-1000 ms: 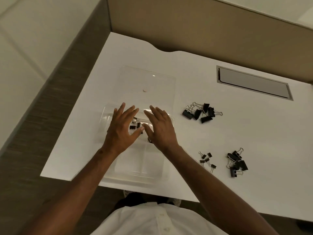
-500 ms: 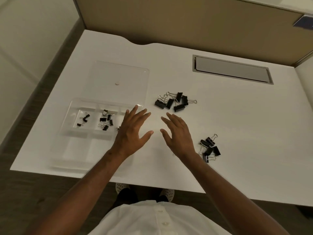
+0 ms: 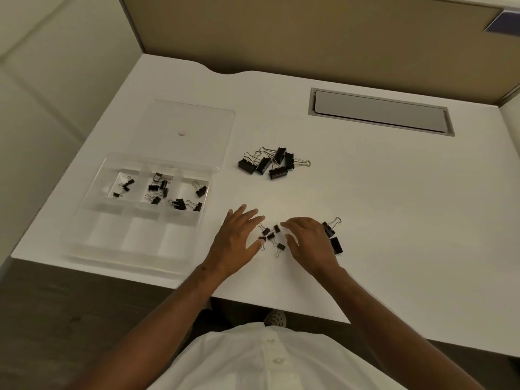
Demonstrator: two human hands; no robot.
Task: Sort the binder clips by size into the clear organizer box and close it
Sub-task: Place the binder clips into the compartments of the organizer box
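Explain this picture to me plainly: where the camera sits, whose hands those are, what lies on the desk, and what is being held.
There is no machine here. A person wears one camera on the head, looking down at their own two bare hands. On the white desk lies a clear organizer box, its lid open flat behind it. Three far compartments already hold black binder clips. A heap of large clips lies further back on the desk. The left hand and right hand hover, fingers spread, on either side of a scatter of small clips. More large clips peek out beyond the right hand. Neither hand has a grip on anything.
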